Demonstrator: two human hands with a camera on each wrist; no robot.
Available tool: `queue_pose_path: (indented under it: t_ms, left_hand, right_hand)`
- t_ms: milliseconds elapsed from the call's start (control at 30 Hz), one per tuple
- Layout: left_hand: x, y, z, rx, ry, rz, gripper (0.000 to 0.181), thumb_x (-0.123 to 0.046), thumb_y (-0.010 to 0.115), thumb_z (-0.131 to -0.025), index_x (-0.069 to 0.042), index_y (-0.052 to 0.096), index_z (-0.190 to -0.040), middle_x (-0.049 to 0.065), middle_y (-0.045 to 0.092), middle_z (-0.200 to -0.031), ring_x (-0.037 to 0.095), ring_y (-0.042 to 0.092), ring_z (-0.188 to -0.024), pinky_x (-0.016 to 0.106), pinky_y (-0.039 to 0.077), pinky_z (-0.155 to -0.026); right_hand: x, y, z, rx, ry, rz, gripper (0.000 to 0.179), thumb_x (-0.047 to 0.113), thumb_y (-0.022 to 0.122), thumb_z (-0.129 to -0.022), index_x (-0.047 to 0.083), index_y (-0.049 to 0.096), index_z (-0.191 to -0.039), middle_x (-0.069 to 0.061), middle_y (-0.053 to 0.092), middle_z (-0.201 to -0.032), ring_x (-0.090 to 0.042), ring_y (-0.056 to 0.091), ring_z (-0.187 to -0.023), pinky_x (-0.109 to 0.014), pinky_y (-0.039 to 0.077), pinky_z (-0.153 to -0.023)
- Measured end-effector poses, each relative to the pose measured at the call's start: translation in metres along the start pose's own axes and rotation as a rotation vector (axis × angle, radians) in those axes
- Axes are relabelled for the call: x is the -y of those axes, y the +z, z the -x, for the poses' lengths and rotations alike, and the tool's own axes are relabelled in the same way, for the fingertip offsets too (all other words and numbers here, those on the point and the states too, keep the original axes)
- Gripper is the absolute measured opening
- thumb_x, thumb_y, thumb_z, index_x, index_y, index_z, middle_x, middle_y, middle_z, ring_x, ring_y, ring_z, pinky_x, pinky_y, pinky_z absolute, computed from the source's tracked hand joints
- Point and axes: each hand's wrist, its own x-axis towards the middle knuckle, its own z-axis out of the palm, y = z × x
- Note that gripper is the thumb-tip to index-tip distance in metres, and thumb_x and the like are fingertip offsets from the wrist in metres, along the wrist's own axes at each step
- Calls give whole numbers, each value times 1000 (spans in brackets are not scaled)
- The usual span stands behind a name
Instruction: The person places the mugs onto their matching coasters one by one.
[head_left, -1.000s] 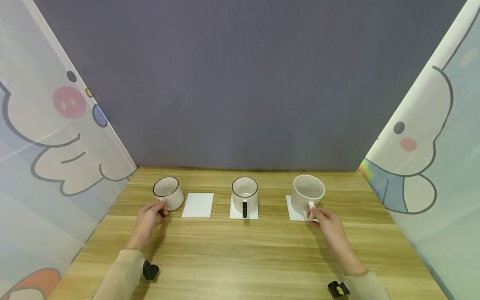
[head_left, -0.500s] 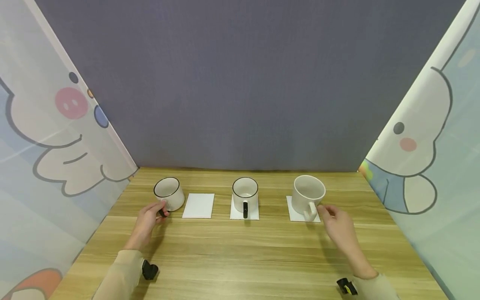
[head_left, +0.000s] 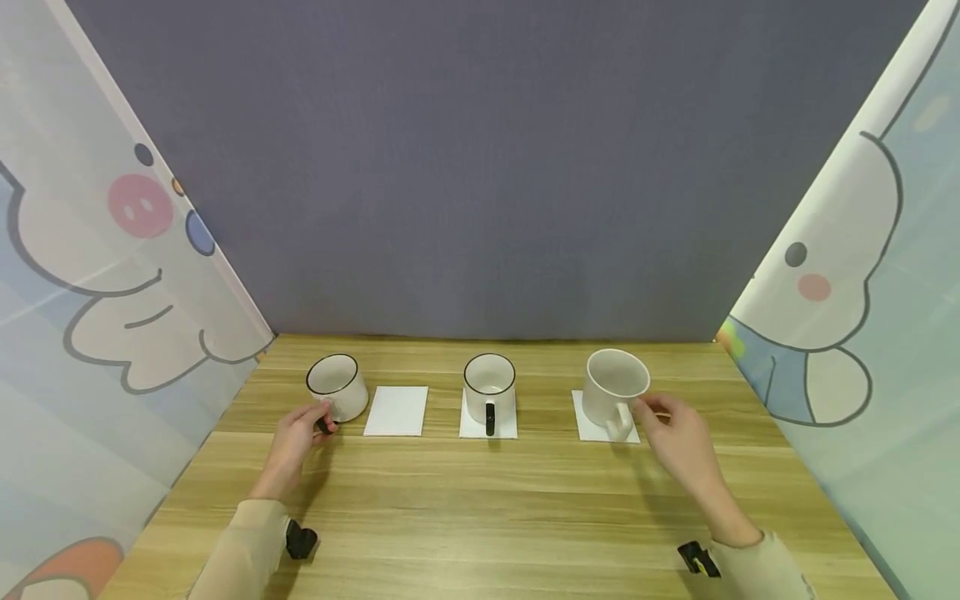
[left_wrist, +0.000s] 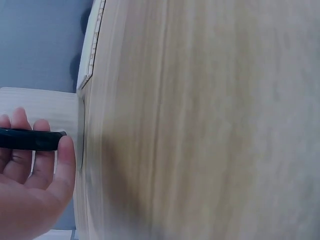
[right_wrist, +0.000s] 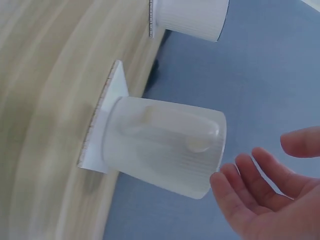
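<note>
On the table (head_left: 480, 500), far left, the left hand (head_left: 296, 433) pinches the black-rimmed mug (head_left: 337, 386) by its black handle, beside a bare coaster (head_left: 396, 410). Middle mug (head_left: 489, 387) sits on its coaster. Right hand (head_left: 678, 437), fingers loose, is just beside the white mug (head_left: 613, 389) on its coaster.

The right hand (head_left: 682, 442) has released the handle of the white mug (head_left: 613, 390) and moved from the mug's 6 o'clock side to its 4 o'clock side, fingers now spread loosely just beside the wall.
</note>
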Motion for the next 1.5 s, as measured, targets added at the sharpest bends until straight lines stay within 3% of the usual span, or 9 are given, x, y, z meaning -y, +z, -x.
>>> queue_pose_path:
  t_ms: [100, 233, 400, 667, 967, 1133, 1300, 1500]
  left_hand:
    - [-1, -1, 0, 6, 0, -4, 41, -35, 49, -109, 5, 61, -109, -1, 59, -86, 11, 60, -82, 30, 55, -81]
    - [-1, -3, 1, 20, 2, -13, 43, -37, 49, -108, 5, 61, -114, -1, 59, -87, 11, 60, -83, 31, 55, -83]
    - [0, -4, 2, 28, -4, -25, 47, -40, 48, -108, 5, 61, -108, 1, 58, -87, 14, 60, -85, 32, 55, -84]
    - [-1, -2, 1, 32, -12, -20, 50, -42, 49, -107, 6, 60, -109, 3, 58, -89, 16, 60, -87, 32, 55, -84]
    - [-1, -2, 0, 32, -16, 3, 47, -42, 50, -107, 4, 61, -107, 2, 58, -88, 14, 59, -85, 32, 55, -83]
    - [-1, -1, 0, 21, -7, 8, 49, -42, 49, -108, 5, 60, -109, 2, 58, -89, 15, 59, -86, 32, 55, -84]
    - [-1, -1, 0, 11, -9, 14, 49, -41, 49, -108, 6, 60, -112, 1, 58, -88, 14, 59, -85, 31, 55, -83]
    - [-1, -1, 0, 16, -22, 19, 48, -42, 51, -107, 5, 61, -108, 0, 58, -87, 14, 59, -85, 31, 54, -83]
  right_hand:
    - [6, 0, -2, -8, -10, -24, 36, 28, 59, -104, -4, 70, -116, -24, 70, -115, -41, 69, -103, -33, 57, -78]
    - [14, 2, -4, -40, -85, -50, 28, 21, 62, -102, -3, 71, -111, -20, 70, -110, -37, 71, -99, -15, 51, -75]
    - [22, 9, -8, -88, -197, -74, 13, 10, 67, -98, -1, 73, -102, -13, 70, -101, -27, 69, -93, -8, 49, -79]
    - [34, 14, -13, -92, -240, -100, 15, 12, 69, -97, 0, 73, -106, -11, 71, -105, -29, 70, -97, -9, 48, -80]
    - [48, 23, -20, -115, -363, -214, 10, 4, 72, -93, 1, 74, -103, -11, 71, -105, -5, 61, -98, -11, 47, -88]
    - [60, 28, -23, -116, -412, -284, 11, -2, 72, -91, 0, 73, -102, -14, 70, -106, -8, 60, -101, -15, 50, -90]
    - [68, 32, -25, -109, -422, -300, 10, 0, 72, -92, 0, 74, -102, -13, 71, -105, -11, 60, -101, -17, 51, -90]
    - [77, 38, -27, -82, -414, -342, 10, -1, 69, -94, -3, 72, -103, -14, 71, -105, -9, 61, -99, -27, 54, -91]
